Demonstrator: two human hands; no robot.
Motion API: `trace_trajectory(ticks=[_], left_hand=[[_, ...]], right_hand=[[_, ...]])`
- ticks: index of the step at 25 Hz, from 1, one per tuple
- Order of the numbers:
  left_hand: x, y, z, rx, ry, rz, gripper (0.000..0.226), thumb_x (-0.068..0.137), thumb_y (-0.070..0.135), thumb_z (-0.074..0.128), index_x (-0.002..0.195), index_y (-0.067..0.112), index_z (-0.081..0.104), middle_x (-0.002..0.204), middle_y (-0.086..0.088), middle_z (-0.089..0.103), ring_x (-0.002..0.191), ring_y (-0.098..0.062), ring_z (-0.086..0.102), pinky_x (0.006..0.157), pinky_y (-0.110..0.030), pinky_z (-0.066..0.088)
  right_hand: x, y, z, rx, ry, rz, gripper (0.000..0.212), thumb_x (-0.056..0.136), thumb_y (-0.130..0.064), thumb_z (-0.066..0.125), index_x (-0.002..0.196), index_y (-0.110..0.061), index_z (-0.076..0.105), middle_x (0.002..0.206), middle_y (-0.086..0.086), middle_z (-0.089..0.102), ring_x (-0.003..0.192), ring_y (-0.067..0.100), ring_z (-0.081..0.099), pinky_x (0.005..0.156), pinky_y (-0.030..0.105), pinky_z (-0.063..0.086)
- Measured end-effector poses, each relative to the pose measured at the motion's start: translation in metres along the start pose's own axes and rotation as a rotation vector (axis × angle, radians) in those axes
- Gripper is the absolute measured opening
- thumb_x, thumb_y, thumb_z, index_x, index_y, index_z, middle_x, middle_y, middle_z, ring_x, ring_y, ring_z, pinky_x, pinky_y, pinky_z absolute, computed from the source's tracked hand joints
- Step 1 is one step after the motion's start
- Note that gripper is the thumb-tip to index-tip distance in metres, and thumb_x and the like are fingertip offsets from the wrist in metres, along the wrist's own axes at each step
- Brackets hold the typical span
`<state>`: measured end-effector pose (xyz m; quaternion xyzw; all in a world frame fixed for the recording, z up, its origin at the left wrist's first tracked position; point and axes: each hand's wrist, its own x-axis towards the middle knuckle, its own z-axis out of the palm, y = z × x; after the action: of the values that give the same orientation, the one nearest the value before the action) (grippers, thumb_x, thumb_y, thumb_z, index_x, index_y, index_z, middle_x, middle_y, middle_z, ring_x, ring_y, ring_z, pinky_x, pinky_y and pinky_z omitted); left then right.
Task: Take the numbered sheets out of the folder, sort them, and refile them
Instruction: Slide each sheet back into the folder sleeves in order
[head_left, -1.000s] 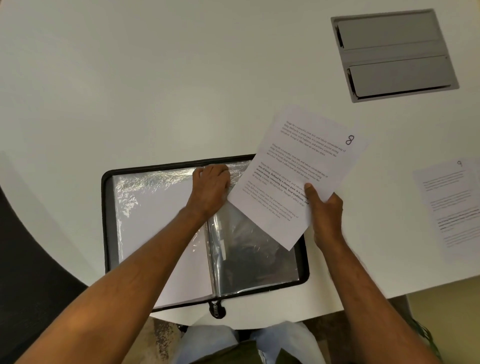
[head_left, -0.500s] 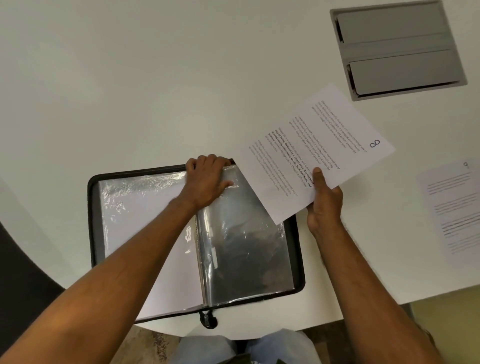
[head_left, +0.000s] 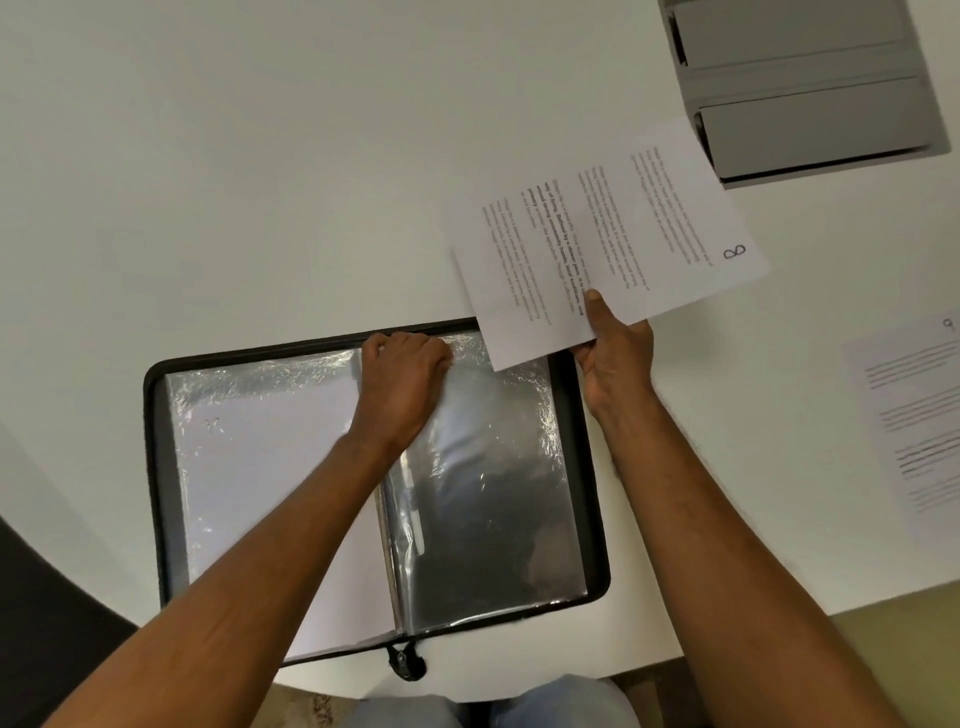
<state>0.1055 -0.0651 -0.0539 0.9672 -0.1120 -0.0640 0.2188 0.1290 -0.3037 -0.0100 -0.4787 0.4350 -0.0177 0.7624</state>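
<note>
A black zip folder (head_left: 156, 467) lies open on the white table in front of me, its clear plastic sleeves showing. The left page holds a white sheet; the right sleeve (head_left: 493, 493) looks dark and empty. My left hand (head_left: 402, 382) grips the top edge of the right sleeve near the spine, fingers curled over it. My right hand (head_left: 615, 353) pinches the lower edge of a printed sheet numbered 8 (head_left: 623, 234), held turned sideways above the folder's top right corner. Another sheet, numbered 9 (head_left: 914, 415), lies flat on the table at the right.
A grey recessed cable hatch (head_left: 800, 83) with two flaps sits in the table at the top right. The table's curved edge (head_left: 727, 639) runs close to my body, with my knees and the floor below it.
My right hand has turned sheet 8 clockwise to lie sideways and carried it up and to the right, off the right sleeve. My left hand stays on the sleeve's top edge.
</note>
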Motion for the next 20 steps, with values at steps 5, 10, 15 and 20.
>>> trace_trajectory(ticks=[5, 10, 15, 20], left_hand=[[-0.001, 0.001, 0.0, -0.007, 0.0, -0.019, 0.015, 0.103, 0.019, 0.057, 0.093, 0.024, 0.067, 0.088, 0.008, 0.064, 0.093, -0.021, 0.059, 0.1, -0.041, 0.026], [0.0, 0.002, -0.002, -0.008, -0.012, -0.031, 0.016, 0.101, 0.015, 0.058, 0.092, 0.027, 0.063, 0.086, 0.011, 0.062, 0.091, -0.018, 0.059, 0.099, -0.037, 0.023], [0.004, 0.003, -0.007, -0.012, -0.023, -0.045, 0.017, 0.103, 0.02, 0.053, 0.091, 0.03, 0.06, 0.081, 0.013, 0.058, 0.088, -0.014, 0.058, 0.1, -0.038, 0.021], [0.009, 0.005, -0.01, -0.005, -0.005, -0.04, 0.014, 0.105, 0.025, 0.053, 0.099, 0.026, 0.065, 0.09, 0.009, 0.065, 0.09, -0.017, 0.055, 0.091, -0.038, 0.022]], right_hand=[[0.028, 0.003, 0.034, -0.015, 0.007, -0.014, 0.042, 0.092, -0.011, 0.079, 0.13, -0.006, 0.063, 0.114, 0.008, 0.074, 0.101, 0.022, 0.074, 0.079, 0.036, 0.064], [0.045, 0.016, 0.047, -0.16, -0.087, -0.073, 0.044, 0.093, -0.01, 0.078, 0.134, -0.003, 0.063, 0.124, 0.012, 0.073, 0.11, 0.028, 0.073, 0.075, 0.032, 0.063], [0.054, 0.018, 0.047, -0.292, -0.275, -0.08, 0.041, 0.094, -0.01, 0.076, 0.132, -0.003, 0.064, 0.123, 0.012, 0.074, 0.111, 0.027, 0.073, 0.091, 0.046, 0.062], [0.062, 0.007, 0.046, -0.507, -0.459, -0.12, 0.038, 0.095, -0.013, 0.075, 0.132, -0.008, 0.065, 0.119, 0.006, 0.076, 0.108, 0.021, 0.074, 0.09, 0.04, 0.062]])
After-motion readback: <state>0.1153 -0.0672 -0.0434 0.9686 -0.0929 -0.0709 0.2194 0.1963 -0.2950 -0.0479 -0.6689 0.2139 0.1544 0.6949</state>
